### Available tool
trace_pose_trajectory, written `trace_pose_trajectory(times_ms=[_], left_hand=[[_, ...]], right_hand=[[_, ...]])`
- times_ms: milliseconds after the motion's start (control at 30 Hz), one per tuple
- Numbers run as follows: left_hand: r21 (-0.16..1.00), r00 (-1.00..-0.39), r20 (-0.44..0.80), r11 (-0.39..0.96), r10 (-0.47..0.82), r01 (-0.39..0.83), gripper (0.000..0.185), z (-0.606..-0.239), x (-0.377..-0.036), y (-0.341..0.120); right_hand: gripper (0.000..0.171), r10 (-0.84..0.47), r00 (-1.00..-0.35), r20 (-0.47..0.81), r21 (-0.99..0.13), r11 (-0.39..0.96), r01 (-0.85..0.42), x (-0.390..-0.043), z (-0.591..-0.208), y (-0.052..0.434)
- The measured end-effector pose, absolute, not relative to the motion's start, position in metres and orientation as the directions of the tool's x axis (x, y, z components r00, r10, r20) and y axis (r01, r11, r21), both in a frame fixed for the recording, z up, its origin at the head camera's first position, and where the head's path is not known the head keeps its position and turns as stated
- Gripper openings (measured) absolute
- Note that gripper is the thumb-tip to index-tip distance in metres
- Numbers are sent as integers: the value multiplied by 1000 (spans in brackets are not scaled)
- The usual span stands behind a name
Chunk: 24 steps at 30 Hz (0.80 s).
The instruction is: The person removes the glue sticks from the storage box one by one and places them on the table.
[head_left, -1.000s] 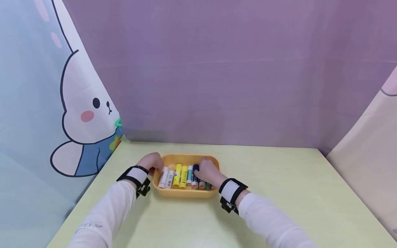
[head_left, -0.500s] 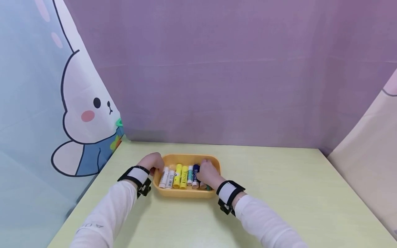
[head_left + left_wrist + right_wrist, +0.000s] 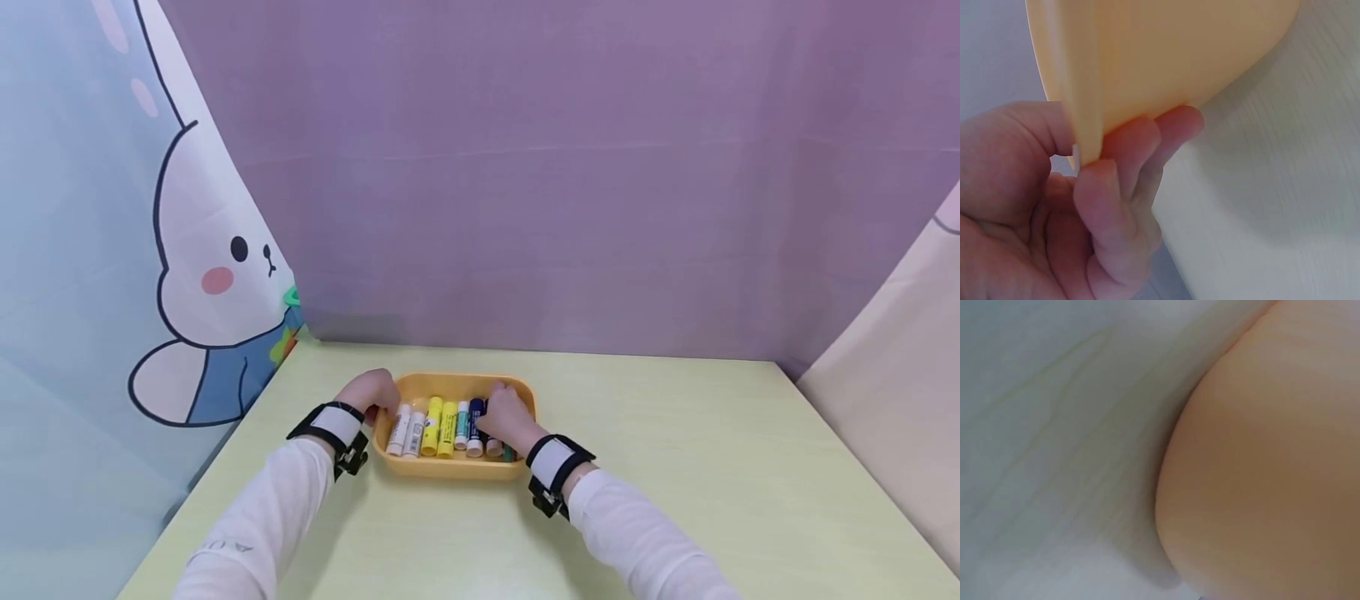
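Observation:
A yellow-orange tray (image 3: pixel 442 470) holds a row of glue sticks. From the left come two white glue sticks (image 3: pixel 399 430), two yellow ones (image 3: pixel 447 430), one with a teal label (image 3: pixel 462 425) and a dark blue one (image 3: pixel 476 427); several more lie partly hidden at the right. My left hand (image 3: pixel 377 389) grips the tray's left rim, thumb inside and fingers outside against the wall (image 3: pixel 1185 50) in the left wrist view. My right hand (image 3: pixel 508 415) reaches into the tray's right end with bent fingers over the sticks; I cannot tell whether it pinches one.
The tray stands on a pale yellow-green table (image 3: pixel 675 467). A purple cloth (image 3: pixel 525 183) hangs behind the table, with a rabbit-print cloth (image 3: pixel 217 250) on the left and a cream one (image 3: pixel 892 333) on the right. In the right wrist view, the tray's outer wall (image 3: pixel 1266 475) blocks the hand.
My right wrist has shifted slightly left towards the tray, its fingers staying over the right-end glue sticks. My left hand keeps its hold, and the whole head view has drifted slightly.

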<state>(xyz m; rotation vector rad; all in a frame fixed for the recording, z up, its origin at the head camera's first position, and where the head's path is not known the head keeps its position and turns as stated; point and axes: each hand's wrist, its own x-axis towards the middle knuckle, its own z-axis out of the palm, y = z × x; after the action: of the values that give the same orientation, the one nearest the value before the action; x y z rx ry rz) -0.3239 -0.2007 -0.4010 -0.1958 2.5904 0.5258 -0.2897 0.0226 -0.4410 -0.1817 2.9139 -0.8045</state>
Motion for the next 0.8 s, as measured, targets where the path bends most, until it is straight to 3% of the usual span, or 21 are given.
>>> trace_pose_trajectory(times_ms=[367, 800], left_hand=[[342, -870, -490, 905, -56, -252, 19, -403, -322, -198], [343, -867, -494, 901, -69, -267, 22, -405, -324, -199]], right_hand=[[66, -110, -988, -108, -573, 819, -29, -291, -444, 23], [65, -145, -983, -111, -609, 792, -48, -294, -436, 29]])
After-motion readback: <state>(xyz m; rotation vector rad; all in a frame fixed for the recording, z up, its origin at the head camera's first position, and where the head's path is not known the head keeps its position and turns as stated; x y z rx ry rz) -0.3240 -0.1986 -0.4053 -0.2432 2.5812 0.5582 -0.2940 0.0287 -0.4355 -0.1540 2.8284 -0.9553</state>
